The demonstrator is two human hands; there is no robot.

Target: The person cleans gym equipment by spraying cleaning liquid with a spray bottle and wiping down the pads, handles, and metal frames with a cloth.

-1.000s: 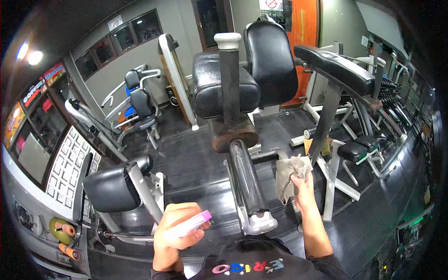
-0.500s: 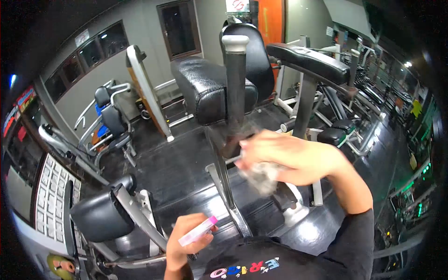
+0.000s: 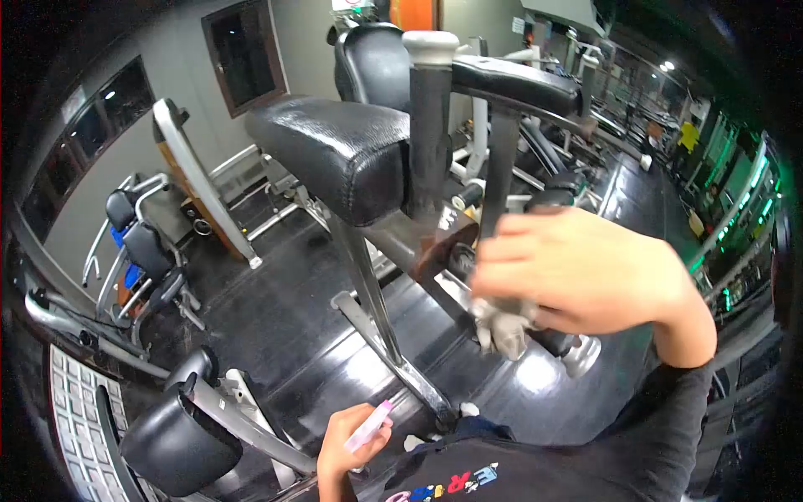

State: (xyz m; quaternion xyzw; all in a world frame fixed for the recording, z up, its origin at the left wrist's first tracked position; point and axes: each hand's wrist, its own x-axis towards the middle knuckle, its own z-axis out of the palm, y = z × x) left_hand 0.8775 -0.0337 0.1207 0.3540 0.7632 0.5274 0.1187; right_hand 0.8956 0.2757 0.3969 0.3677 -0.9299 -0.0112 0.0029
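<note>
The right hand is closed on a cloth, fingers curled down over it. The cloth hangs bunched at the hand's eight o'clock, probably gathered so that it makes a thick wad rather than a loose sheet. The hand is blurred, and whether the cloth touches the frame just beside it, at nine o'clock, cannot be told.

Farther out at eight o'clock, the left hand grips a pale bottle round its body. Its pink tip points up and outward, clear of the fingers, which seems to keep that end unblocked. The bottle is held low and well apart from the cloth, perhaps to leave the right arm room.

At ten to eleven o'clock from the right hand stands a dark post with a white cap, close against a thick black pad. A narrow pad lies toward twelve, and a tall backrest stands behind the post.

Counted: two hands, one cloth, one bottle, one post, two pads and one backrest.
</note>
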